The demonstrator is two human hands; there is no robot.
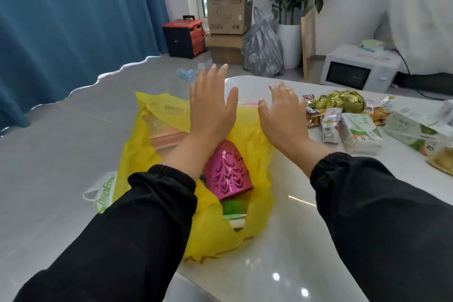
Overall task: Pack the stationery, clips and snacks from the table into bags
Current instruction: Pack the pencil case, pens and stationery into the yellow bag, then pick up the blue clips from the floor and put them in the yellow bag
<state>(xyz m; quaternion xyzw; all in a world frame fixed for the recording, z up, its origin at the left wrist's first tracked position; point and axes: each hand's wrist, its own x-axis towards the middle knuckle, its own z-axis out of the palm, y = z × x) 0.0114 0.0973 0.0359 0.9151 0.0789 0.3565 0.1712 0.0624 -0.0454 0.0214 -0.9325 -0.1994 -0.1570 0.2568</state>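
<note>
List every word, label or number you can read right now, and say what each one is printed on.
"hopfree", green letters, start of the word hidden: on the white bag beside the yellow bag.
Yellow bag: faint print, too washed out to read.
Cardboard box: markings too small to read.
Snack packets: labels blurred, unreadable.
</note>
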